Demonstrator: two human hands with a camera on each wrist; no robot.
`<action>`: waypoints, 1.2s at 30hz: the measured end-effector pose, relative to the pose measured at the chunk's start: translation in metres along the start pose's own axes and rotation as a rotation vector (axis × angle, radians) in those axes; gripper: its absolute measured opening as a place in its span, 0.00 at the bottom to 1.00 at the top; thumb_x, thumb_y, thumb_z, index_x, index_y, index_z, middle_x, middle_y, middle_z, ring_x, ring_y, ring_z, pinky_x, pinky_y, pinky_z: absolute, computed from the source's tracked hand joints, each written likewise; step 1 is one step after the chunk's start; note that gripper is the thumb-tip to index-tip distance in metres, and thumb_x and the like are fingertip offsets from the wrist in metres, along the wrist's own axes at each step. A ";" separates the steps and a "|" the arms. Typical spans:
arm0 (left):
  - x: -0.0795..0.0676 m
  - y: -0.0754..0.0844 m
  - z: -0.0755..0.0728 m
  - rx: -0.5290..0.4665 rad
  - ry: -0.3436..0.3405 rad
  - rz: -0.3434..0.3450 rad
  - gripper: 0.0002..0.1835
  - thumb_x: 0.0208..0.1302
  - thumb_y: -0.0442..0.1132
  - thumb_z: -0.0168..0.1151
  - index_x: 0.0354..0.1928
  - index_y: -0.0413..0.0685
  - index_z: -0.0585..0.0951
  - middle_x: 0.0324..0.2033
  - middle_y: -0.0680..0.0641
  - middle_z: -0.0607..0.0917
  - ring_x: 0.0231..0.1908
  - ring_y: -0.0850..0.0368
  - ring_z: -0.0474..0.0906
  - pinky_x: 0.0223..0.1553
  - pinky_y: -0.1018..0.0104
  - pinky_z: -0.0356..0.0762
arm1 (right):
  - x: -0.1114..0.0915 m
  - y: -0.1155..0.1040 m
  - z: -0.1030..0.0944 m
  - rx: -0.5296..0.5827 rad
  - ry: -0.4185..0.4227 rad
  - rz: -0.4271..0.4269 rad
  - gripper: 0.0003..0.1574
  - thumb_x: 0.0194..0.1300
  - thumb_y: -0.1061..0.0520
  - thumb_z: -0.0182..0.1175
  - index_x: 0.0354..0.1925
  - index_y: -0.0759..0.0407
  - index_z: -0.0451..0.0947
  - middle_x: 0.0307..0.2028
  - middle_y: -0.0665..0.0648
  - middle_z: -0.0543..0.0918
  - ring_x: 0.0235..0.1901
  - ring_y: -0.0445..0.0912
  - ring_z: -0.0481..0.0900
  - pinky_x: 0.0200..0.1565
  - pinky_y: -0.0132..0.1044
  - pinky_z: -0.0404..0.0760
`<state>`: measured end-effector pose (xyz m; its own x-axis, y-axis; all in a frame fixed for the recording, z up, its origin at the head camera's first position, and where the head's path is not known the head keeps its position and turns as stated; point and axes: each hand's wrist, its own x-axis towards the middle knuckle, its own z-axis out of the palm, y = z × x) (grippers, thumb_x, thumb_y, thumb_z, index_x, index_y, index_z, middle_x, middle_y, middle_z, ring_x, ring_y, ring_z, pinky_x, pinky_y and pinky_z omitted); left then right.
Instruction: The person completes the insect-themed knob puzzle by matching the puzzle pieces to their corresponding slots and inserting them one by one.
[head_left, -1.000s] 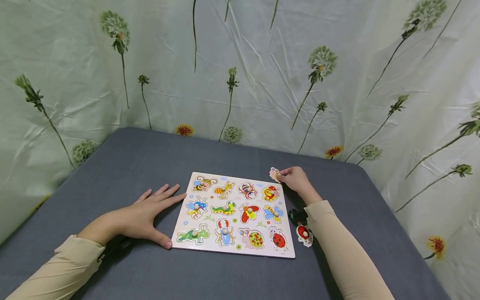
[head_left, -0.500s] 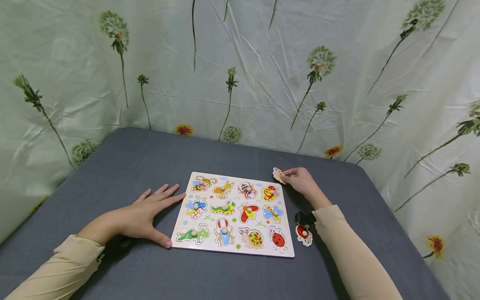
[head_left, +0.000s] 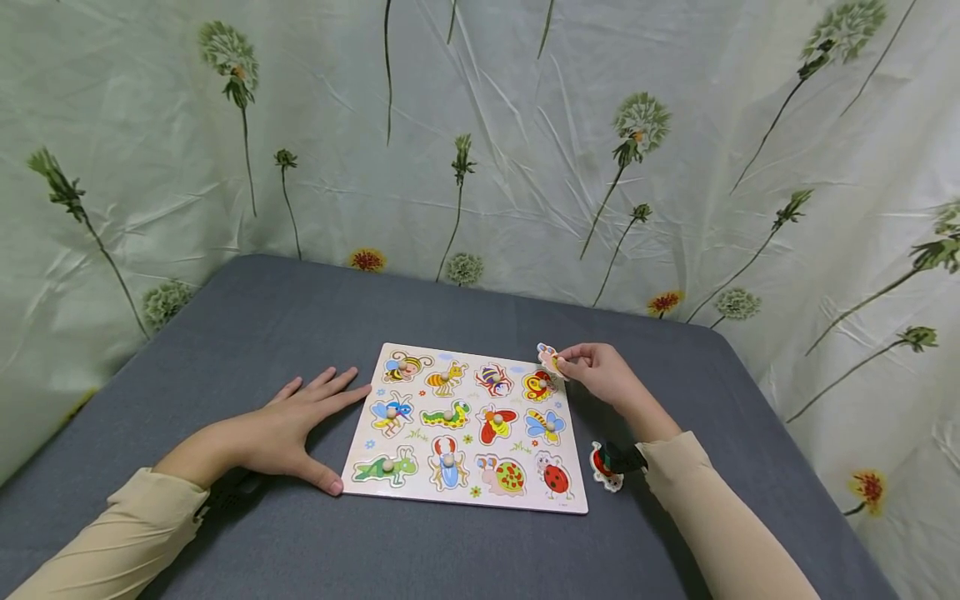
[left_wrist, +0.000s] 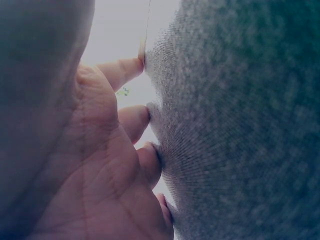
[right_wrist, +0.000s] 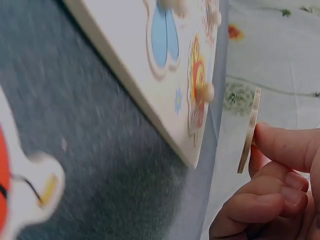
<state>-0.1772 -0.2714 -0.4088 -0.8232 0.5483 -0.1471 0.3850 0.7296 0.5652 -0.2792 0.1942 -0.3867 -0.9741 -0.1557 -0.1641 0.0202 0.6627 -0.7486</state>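
Note:
My left hand [head_left: 277, 437] lies spread on the table, its index finger and thumb at the left edge of a wooden peg puzzle board [head_left: 408, 493]. Beyond the board's far right corner, my right hand [head_left: 603, 375] pinches a pink and yellow puzzle piece [head_left: 548, 357] between thumb and fingers. That piece overlaps the corner in the head view; in the right wrist view the piece [right_wrist: 249, 132] is raised, edge-on. Most insect pictures carry wooden knobs. The snail picture [head_left: 502, 477] and ladybug picture [head_left: 557, 477] at lower right have none.
To the right of the board lies a red ladybug puzzle piece [head_left: 606, 479], partly covered by the dark wrist device [head_left: 624, 458] on my right arm. Grey cloth covers the table [head_left: 300, 542]. A pale curtain [head_left: 337, 125] with dandelion prints hangs behind it.
My right hand has drawn slightly right, then back left and toward me, bringing the pinched puzzle piece over the board's far right corner. The left hand stays still.

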 end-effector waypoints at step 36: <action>-0.001 0.000 0.000 -0.006 0.005 0.010 0.70 0.45 0.71 0.83 0.87 0.58 0.57 0.87 0.37 0.46 0.85 0.26 0.36 0.74 0.17 0.31 | -0.081 -0.025 0.036 0.002 -0.163 -0.179 0.12 0.75 0.57 0.67 0.51 0.63 0.82 0.28 0.50 0.68 0.25 0.39 0.63 0.27 0.30 0.63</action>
<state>-0.1763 -0.2725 -0.4087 -0.8216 0.5533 -0.1371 0.3908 0.7218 0.5713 -0.1927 0.1637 -0.3783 -0.9131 -0.3865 -0.1301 -0.1489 0.6128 -0.7761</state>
